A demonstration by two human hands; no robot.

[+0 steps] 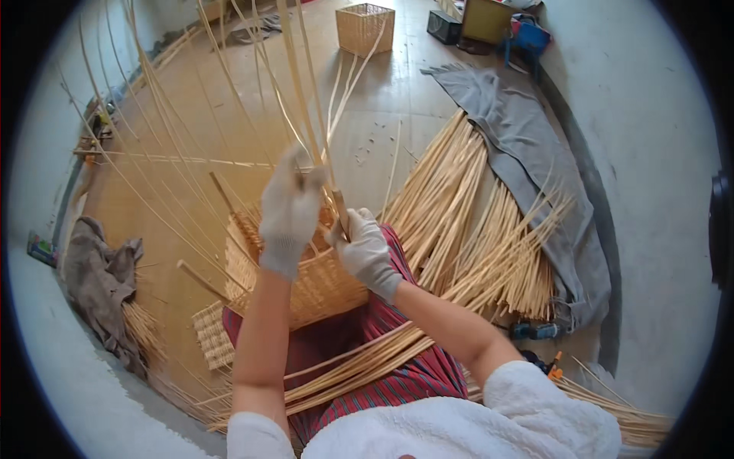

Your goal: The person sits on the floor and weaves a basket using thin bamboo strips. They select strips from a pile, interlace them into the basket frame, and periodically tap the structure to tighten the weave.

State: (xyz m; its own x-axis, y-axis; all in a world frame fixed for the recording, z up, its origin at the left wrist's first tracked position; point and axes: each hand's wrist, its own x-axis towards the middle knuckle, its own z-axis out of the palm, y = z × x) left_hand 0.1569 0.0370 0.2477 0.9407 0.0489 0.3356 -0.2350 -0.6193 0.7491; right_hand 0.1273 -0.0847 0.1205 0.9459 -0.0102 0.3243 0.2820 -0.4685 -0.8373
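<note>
A half-woven wicker basket (325,279) rests tilted on my lap, with long upright canes (294,73) fanning up and away from its far side. My left hand (290,210), in a pale knit glove, is raised over the basket's far corner. Its fingers are curled among the canes and slightly blurred; they appear closed on a cane. Gloved as well, my right hand (367,249) grips the short wooden corner post (340,213) at the rim. Two more wooden posts (202,280) stick out on the basket's left side. The basket's inside is mostly hidden by my hands.
Loose canes (359,367) lie across my striped apron (420,363). At right, a large cane bundle (443,199) sits partly under a grey cloth (527,145). A finished square basket (365,29) stands farther off. Another cloth (99,279) covers canes at left, near the wall.
</note>
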